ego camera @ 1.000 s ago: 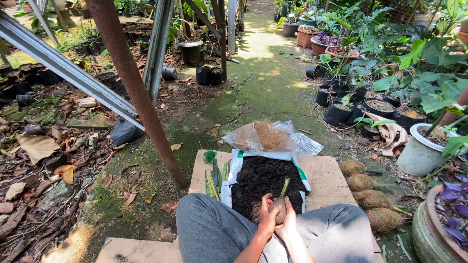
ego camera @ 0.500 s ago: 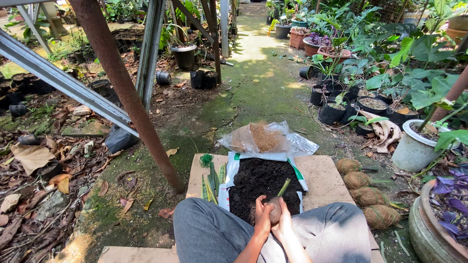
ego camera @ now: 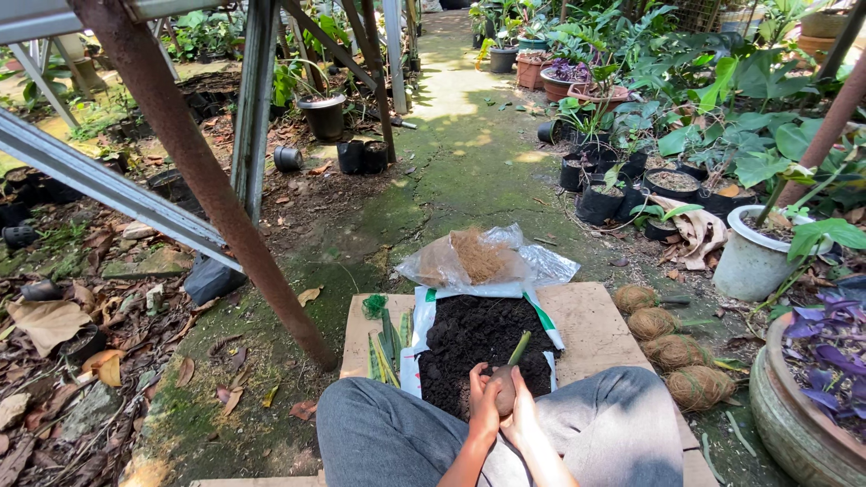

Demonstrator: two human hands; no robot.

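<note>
Together cupping a soil ball point(ego camera: 503, 390): left hand point(ego camera: 483, 406) and right hand point(ego camera: 521, 417) wrapped shut around it, over the near edge of the soil sheet point(ego camera: 478, 338). Green stem point(ego camera: 519, 347) pointing up and away, slightly right.

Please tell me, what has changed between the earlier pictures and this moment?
Almost nothing. Both hands, left hand and right hand, still cup the soil ball with its green stalk over the dark soil; only the camera view shifted slightly. The clear bag of fibre, cut leaves and fibre balls stayed put.
</note>
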